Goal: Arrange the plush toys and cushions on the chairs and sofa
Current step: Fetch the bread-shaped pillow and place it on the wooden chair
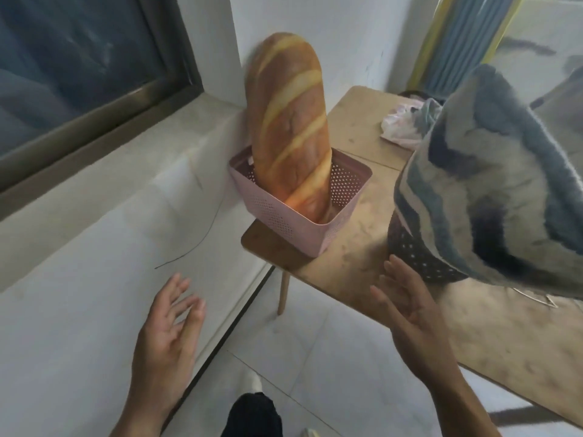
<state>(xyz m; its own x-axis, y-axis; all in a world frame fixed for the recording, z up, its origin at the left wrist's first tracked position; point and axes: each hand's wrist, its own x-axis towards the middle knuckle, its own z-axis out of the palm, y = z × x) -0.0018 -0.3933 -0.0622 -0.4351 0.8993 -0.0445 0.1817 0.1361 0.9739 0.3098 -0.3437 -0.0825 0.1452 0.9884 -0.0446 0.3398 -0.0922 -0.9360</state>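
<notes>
Reaching hands: left hand [167, 323] at 7 o'clock and right hand [410, 307] at 5 o'clock, palms facing, fingers spread, holding nothing.
Grey risk: shaggy grey-and-cream plush cushion [501, 190] at 3 o'clock overhangs its dark perforated basket [419, 257]; a one-sided pull may tip both.
Bread risk: tall bread-loaf plush toy [290, 127] at 12 o'clock leans in pink perforated basket [280, 209] on the wooden table's [356, 222] corner, so dragging could topple it.

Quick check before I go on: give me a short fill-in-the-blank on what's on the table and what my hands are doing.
1. The bread plush stands on end in the ____ basket.
2. The striped plush sits in the ____ basket.
3. Both baskets rest on the wooden ____.
4. The left hand and right hand hold ____.

Missing words: pink; dark; table; nothing
</notes>
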